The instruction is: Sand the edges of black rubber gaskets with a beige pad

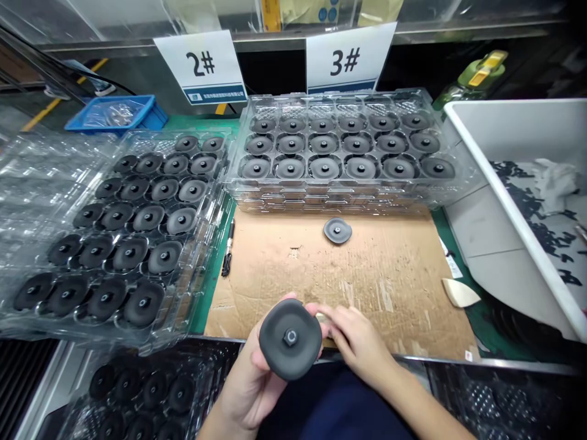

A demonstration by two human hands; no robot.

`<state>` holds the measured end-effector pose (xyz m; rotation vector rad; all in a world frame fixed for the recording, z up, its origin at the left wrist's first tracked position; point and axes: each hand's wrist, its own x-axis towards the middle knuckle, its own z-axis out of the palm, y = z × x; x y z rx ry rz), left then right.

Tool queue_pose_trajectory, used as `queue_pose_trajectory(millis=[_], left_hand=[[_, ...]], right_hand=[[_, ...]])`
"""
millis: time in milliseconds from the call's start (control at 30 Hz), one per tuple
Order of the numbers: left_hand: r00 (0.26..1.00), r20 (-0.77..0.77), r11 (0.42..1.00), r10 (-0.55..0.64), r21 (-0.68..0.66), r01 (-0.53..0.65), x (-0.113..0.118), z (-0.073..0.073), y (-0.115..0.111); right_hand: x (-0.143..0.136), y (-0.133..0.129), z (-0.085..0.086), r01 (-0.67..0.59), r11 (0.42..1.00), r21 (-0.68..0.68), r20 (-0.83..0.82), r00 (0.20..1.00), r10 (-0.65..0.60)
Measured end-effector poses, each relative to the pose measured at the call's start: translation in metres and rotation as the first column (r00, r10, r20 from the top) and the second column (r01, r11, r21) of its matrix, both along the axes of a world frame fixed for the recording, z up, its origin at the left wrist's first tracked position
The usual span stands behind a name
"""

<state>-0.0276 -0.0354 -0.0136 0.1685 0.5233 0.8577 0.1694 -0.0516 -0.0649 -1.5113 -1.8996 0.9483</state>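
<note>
My left hand [250, 391] grips a black rounded-square disc [300, 360] with a small raised hub at its centre, its face turned up towards me. At the disc's right edge is my right hand [360, 342], fingers pinched together. Something small and pale shows between those fingertips, too little of it to name. Another dark disc [337, 231] of the same kind lies on the cardboard sheet [275, 281], beyond both hands.
Clear trays of black discs stand at the left [195, 244] and at the back [328, 189]. To the right are a white bin [486, 201] with small black pieces and a pale wedge-shaped piece [460, 293]. A pen [228, 247] lies left; a blue basket [158, 113] sits behind.
</note>
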Motion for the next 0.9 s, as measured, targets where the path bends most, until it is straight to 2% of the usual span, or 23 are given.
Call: queue_pose_trajectory(millis=[33,100,167,200,267,333,367,433,500,533,600,700,767,833,900], left_hand=[[1.000,-0.014,1.000,-0.007,-0.002,0.007,0.002,0.000,0.000],[0.999,-0.038,1.000,-0.015,0.007,0.015,0.006,0.003,0.001],[0.998,-0.062,1.000,-0.012,0.027,0.014,0.011,0.006,0.001],[0.997,-0.073,0.999,-0.007,0.034,0.009,0.014,0.007,0.001],[0.995,-0.101,0.999,0.009,0.032,-0.005,0.016,0.008,0.000],[0.983,-0.174,0.999,0.053,0.019,-0.051,0.015,0.007,0.000],[0.971,-0.226,0.997,0.082,0.013,-0.081,0.013,0.005,0.000],[0.941,-0.309,0.990,0.139,0.021,-0.140,0.007,0.000,-0.001],[0.925,-0.334,0.983,0.184,0.049,-0.177,0.004,-0.003,-0.001],[0.921,-0.333,0.979,0.202,0.072,-0.189,0.004,-0.004,-0.002],[0.909,-0.341,0.970,0.238,0.129,-0.206,0.006,-0.004,-0.001],[0.901,-0.348,0.963,0.258,0.174,-0.208,0.013,0.002,0.001],[0.911,-0.316,0.960,0.266,0.171,-0.221,0.015,0.006,0.003],[0.921,-0.276,0.958,0.276,0.163,-0.238,0.015,0.007,0.004],[0.921,-0.262,0.955,0.287,0.154,-0.253,0.015,0.007,0.004]], right_hand=[[0.002,0.001,0.002,0.006,1.000,-0.001,0.000,1.000,-0.006],[0.005,0.007,0.019,0.079,0.997,0.006,-0.008,0.997,-0.079],[0.005,0.016,0.048,0.141,0.988,0.070,-0.045,0.989,-0.138],[0.004,0.020,0.063,0.137,0.981,0.136,-0.073,0.989,-0.128],[-0.004,0.026,0.089,0.003,0.950,0.312,-0.094,0.995,0.028],[-0.011,0.029,0.102,-0.109,0.910,0.400,-0.065,0.987,0.146],[-0.013,0.030,0.105,-0.131,0.917,0.376,-0.042,0.986,0.159],[-0.015,0.031,0.104,-0.134,0.960,0.246,0.000,0.990,0.139],[-0.016,0.032,0.102,-0.157,0.975,0.156,0.031,0.988,0.154],[-0.017,0.032,0.101,-0.158,0.973,0.169,0.018,0.987,0.158],[-0.024,0.029,0.100,-0.109,0.951,0.289,-0.025,0.992,0.121],[-0.037,0.018,0.098,0.026,0.884,0.466,-0.014,1.000,-0.022],[-0.039,0.008,0.096,0.048,0.870,0.490,-0.013,0.999,-0.048],[-0.032,0.003,0.092,0.048,0.936,0.350,-0.127,0.992,-0.003],[-0.020,0.003,0.085,0.047,0.994,0.096,-0.305,0.952,-0.016]])
